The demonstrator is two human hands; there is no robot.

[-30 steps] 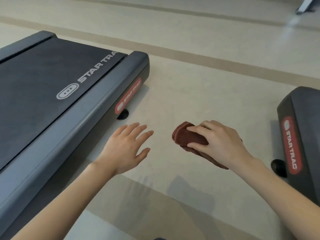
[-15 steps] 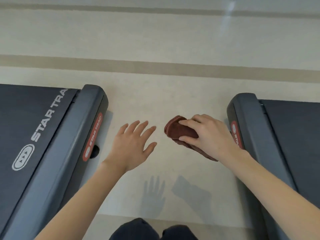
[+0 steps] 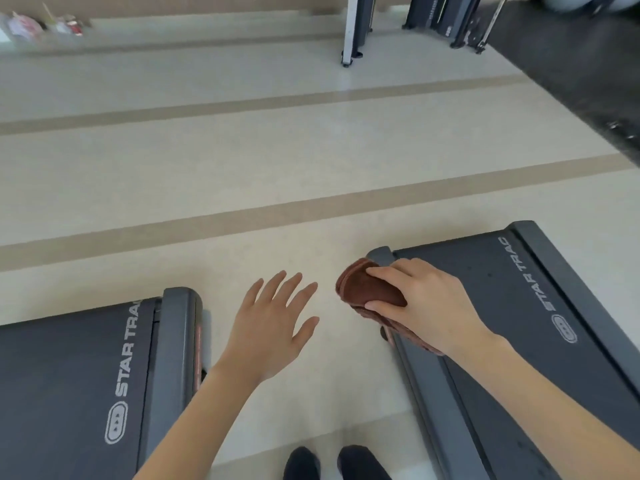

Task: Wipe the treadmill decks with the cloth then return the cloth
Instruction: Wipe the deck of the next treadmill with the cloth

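Lower left, one treadmill deck (image 3: pixel 69 375). Your left hand (image 3: pixel 270 327) hovers mid-frame, fingers spread wide, holding nothing. Your right hand (image 3: pixel 422 306) grips the folded cloth (image 3: pixel 363 289) over the right deck's (image 3: pixel 502 306) near rail; that belt runs lengthwise up-frame, just right of your fingers.

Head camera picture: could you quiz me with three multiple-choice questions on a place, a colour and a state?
1. Where is the cloth? A in a bucket; B in the right hand, at the edge of the right treadmill; C on a shelf.
2. What colour is it? A reddish brown; B white; C blue.
3. How is the left hand? A gripping a bottle; B open, holding nothing; C clenched.
Answers: 1 B, fingers curl round it at that edge. 2 A, its folds look reddish brown. 3 B, fingers spread, nothing in them.
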